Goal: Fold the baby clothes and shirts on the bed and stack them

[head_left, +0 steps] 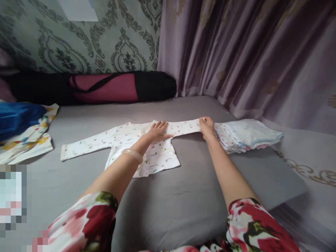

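Head view looks down over two floral sleeves [86, 224] at the bottom edge, with both bare forearms reaching forward over a grey bed sheet [183, 203]. A pale bangle [132, 154] sits on the left wrist. Beyond it, a small white printed long-sleeved top [152, 157] lies flat on the sheet, body toward the person and sleeves spread out to either side.

The left hand [157, 131] rests palm down on the top near the neckline, where the right-side sleeve joins the body; its fingers [164, 125] are stretched out flat and hold nothing, only pressing the cloth. The right hand [207, 127] is at the far end of that sleeve, its fingers closed in a pinch on the cuff [201, 122], with the sleeve drawn straight between the two hands.

By the look of it, the step in hand is smoothing and folding this sleeve: one hand pins the shoulder as the other grips the cuff. The next move would call for keeping the left palm firm so the body does not shift, and carrying the cuff inward across the chest along a clean crease.

Just beside the right hand lies a stack of folded cloths [246, 134]. Further left sit a blue bundle [18, 117] on a patterned cloth, then a black and pink roll bag [105, 87] against the wallpapered wall, and purple curtains [249, 52].
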Motion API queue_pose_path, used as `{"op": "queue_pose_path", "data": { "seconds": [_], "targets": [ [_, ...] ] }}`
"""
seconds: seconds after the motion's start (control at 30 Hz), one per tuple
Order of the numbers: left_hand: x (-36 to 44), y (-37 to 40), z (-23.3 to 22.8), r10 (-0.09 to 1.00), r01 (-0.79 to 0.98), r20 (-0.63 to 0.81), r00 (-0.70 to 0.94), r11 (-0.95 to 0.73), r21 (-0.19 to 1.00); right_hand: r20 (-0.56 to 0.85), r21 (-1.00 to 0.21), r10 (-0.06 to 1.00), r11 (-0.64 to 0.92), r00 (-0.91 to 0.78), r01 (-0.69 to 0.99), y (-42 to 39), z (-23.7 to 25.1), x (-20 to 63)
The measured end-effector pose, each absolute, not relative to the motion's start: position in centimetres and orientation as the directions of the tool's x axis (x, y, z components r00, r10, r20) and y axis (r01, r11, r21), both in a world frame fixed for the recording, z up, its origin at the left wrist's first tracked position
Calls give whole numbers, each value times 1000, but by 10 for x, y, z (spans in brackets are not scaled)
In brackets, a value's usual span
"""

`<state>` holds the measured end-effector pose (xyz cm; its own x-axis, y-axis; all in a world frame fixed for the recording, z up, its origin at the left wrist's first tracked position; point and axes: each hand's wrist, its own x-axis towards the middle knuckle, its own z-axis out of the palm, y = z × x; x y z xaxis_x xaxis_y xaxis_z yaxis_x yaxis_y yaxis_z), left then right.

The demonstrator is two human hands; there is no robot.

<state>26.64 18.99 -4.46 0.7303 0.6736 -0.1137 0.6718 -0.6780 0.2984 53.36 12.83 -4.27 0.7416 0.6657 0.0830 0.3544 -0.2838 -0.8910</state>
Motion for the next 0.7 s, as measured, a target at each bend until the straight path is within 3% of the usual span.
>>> {"op": "queue_pose_path", "data": {
  "seconds": [0.33, 0.53, 0.6, 0.7],
  "targets": [
    [278, 193, -16, 672, 710, -228, 704, -674, 207, 3, -1000, 774, -9, 633, 15, 168, -10, 475],
    [284, 200, -12, 673, 709, -225, 705, -682, 183, -116, -988, 819, -36, 563, -151, 175, 8, 414],
    [283, 206, -19, 671, 702, -204, 712, -679, 215, -174, -980, 808, -83, 563, -182, 170, 18, 402],
    [276, 214, -35, 686, 680, -131, 715, -641, 356, -201, -977, 788, -116, 582, -180, 163, 26, 398]
  ]
}}
